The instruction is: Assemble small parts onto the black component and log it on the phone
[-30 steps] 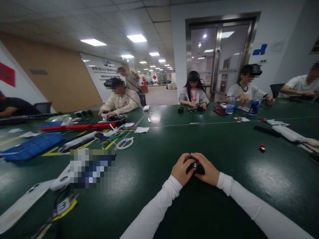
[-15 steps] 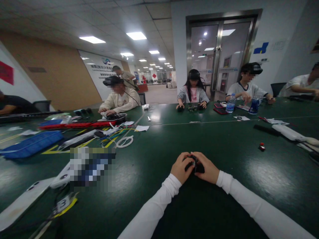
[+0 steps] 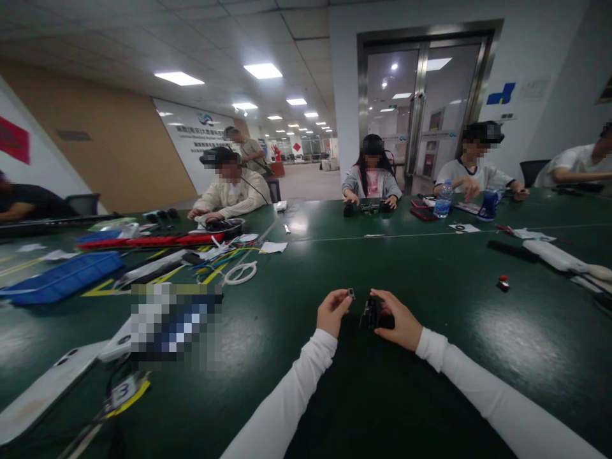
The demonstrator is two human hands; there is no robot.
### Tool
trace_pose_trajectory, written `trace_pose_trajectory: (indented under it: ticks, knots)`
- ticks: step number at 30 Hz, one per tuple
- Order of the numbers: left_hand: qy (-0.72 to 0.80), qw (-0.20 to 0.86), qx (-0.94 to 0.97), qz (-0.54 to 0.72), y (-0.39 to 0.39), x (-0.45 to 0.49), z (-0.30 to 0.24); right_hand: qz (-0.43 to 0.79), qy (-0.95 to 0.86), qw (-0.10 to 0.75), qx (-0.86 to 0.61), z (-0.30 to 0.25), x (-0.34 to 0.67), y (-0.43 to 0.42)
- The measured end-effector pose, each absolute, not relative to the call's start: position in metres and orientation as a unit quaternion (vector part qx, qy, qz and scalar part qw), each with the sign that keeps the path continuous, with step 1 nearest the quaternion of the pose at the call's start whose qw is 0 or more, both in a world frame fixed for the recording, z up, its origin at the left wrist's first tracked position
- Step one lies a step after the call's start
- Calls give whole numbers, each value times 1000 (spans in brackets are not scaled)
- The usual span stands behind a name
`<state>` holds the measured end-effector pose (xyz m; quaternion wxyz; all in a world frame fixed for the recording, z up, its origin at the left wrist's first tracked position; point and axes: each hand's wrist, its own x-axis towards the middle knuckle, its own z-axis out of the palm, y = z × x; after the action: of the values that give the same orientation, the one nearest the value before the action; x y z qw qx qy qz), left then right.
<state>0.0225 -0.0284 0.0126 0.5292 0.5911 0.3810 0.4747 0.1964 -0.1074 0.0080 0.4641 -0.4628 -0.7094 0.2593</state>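
Between thumb and fingertips, my left hand [image 3: 333,312] pinches a small dark rectangular piece [image 3: 351,294] with a lighter centre; its exact kind is too small to make out. My right hand [image 3: 400,322] grips a black device [image 3: 371,312] from its right side, and thin metal-looking parts show on the device's left face. A short gap separates the small piece from the device. Both hands are low over the dark green table [image 3: 287,395]. The palm side of the device is hidden by my right hand.
To the left lie a blue tray [image 3: 62,277], a coiled white cable [image 3: 240,273] and a white jointed arm-like part [image 3: 52,386]. A small red-and-black object [image 3: 502,283] sits at right. Across the table are several people, a water bottle [image 3: 444,199] and a blue bottle [image 3: 488,204].
My left hand has come away from the black device, moving left with the small piece in its fingers. My right hand stays on the device, nearly in place.
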Motion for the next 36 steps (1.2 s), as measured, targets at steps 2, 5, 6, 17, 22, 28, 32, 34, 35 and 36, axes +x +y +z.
trace_pose_trajectory:
  ticks: [2,5,6,17,22,28,32,34,35,36]
  knots:
    - [392,575,518,497,-24,20,12,260,-707,462,-468,8,197,-107]
    - [394,617,424,533,-21,17,13,259,-705,458,-476,7,197,-107]
    - [393,626,399,543,-20,15,13,259,-704,458,-477,7,197,-107]
    - [347,568,561,492,-30,21,17,264,-704,437,-493,3,198,-104]
    - [253,428,801,332,-54,29,24,273,-718,415,-487,1,198,-103]
    - [300,197,902,239,-42,22,21,265,-703,425,-505,-4,200,-102]
    - [418,104,873,230,-6,-9,18,272,-698,419,-514,-8,202,-103]
    - [501,57,833,229,15,-37,18,278,-695,413,-519,-12,203,-103]
    - [545,32,806,226,25,-54,18,281,-693,409,-523,-13,204,-104]
    - [587,9,779,222,34,-73,18,283,-691,406,-527,-15,205,-104]
